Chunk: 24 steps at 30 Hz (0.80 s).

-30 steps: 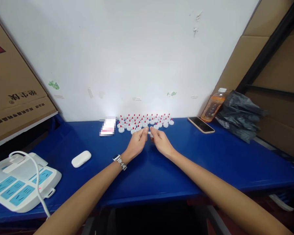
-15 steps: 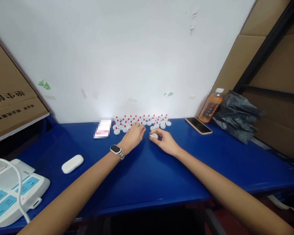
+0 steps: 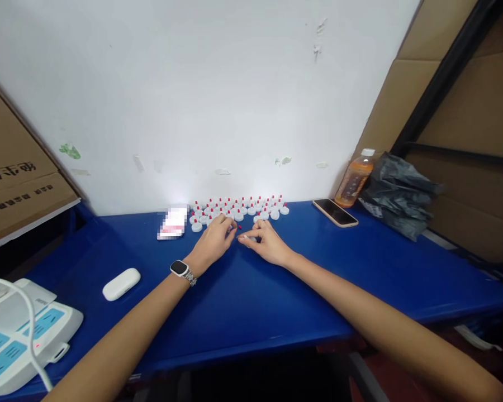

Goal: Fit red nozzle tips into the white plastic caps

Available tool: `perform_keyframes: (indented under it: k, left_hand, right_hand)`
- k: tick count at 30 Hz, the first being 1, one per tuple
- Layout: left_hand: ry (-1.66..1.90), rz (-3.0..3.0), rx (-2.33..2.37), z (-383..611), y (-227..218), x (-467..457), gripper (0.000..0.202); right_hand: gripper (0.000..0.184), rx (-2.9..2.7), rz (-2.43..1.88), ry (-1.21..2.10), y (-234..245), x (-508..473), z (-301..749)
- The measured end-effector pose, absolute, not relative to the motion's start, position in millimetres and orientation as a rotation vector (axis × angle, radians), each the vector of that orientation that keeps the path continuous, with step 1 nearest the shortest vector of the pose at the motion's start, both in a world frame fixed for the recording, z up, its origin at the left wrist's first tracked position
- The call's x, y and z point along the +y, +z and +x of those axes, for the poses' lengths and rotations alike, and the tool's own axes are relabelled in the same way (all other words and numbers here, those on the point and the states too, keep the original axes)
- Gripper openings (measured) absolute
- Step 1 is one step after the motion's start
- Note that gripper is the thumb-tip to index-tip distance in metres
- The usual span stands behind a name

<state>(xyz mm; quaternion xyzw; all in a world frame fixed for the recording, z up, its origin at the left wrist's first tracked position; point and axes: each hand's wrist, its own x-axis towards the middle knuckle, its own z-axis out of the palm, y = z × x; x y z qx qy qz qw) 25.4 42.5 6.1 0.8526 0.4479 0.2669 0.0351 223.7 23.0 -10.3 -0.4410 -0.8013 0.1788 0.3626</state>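
Observation:
Several white round bottle caps with red tips (image 3: 238, 215) stand in a cluster against the wall. My right hand (image 3: 268, 243) pinches one white bottle cap (image 3: 250, 239) just above the blue table, in front of the cluster; the fingers partly cover it. A small red tip (image 3: 240, 227) shows in the gap between my hands. My left hand (image 3: 216, 239), with a watch (image 3: 179, 268) on its wrist, is closed beside that red tip, thumb and fingertips together. Whatever lies between its fingers is too small to make out.
On the blue table (image 3: 235, 318) lie a white earbud case (image 3: 121, 284), a pixelated card (image 3: 173, 222) and a phone (image 3: 335, 213). A power strip (image 3: 33, 340) with a white cable is at left. A drink bottle (image 3: 354, 178) and black plastic bag (image 3: 402, 192) stand at right.
My right hand has moved left with the white cap, closer to my left hand. My left hand has drawn back slightly from the cluster. A red tip now shows between them.

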Motion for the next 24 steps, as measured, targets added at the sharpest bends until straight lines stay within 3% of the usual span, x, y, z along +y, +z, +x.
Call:
perform_keyframes:
  k: [5, 10, 14, 19, 24]
  left_hand:
    - [0.733, 2.515, 1.292, 15, -3, 41, 0.014]
    - [0.740, 2.462, 1.247, 19, -1, 40, 0.016]
    - [0.708, 2.452, 1.268, 18, -1, 38, 0.017]
    - [0.607, 2.616, 1.441, 17, 1, 37, 0.027]
    - [0.467, 2.733, 1.441, 27, 6, 39, 0.022]
  right_hand:
    - [0.020, -2.069, -1.106, 0.639, -13, 27, 215]
    - [0.031, -1.844, -1.121, 0.770, -9, 29, 227]
    - [0.033, -1.623, -1.270, 0.685, -9, 49, 245]
    - [0.043, -1.732, -1.454, 0.447, -15, 74, 254]
    - [0.028, -1.811, -1.545, 0.375, -16, 77, 250]
